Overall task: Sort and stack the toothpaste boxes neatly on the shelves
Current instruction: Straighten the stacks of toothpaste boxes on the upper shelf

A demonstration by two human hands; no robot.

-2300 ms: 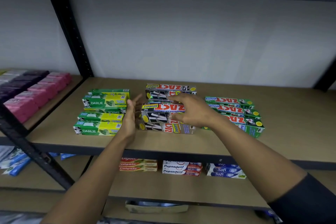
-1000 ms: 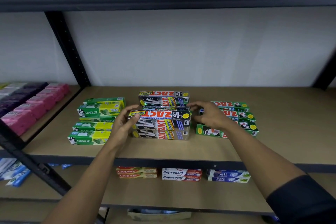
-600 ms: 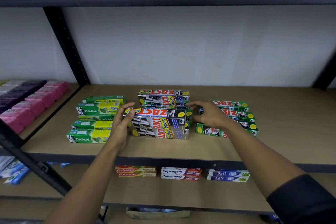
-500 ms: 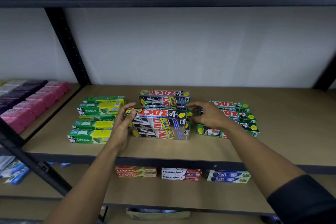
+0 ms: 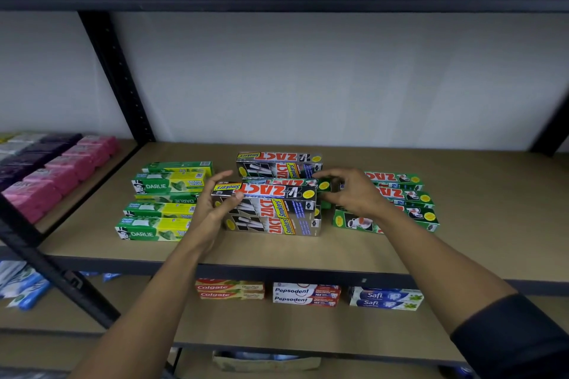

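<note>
The front stack of black ZACT boxes (image 5: 277, 218) on the shelf (image 5: 477, 209) looks squarer than it did a couple of seconds ago. Then its lower boxes were splayed and the right hand (image 5: 354, 194) lay flat across the top. That hand has since slid off to the stack's right end and now reaches just behind it. Its fingers and thumb pinch the end of a green ZACT box (image 5: 324, 185), which lies wedged between the front stack and the rear black ZACT boxes (image 5: 278, 163).

The left hand (image 5: 212, 209) is released rather than clenched. Its thumb rests on the left front edge of the top black box (image 5: 271, 192), and its fingers stand loosely straight past that end, bracing it. The top black box sits a little to the left of the two beneath it.

The black stack seems nearly tidied, and attention appears to have turned to the stray green ZACT box. It likely belongs with the green ZACT pile (image 5: 412, 195) just to the right. The DARLIE boxes (image 5: 166, 186) sit in their own group on the left.

Drawing the green ZACT box out could drag the top black box askew, so the left hand's brace matters.
</note>
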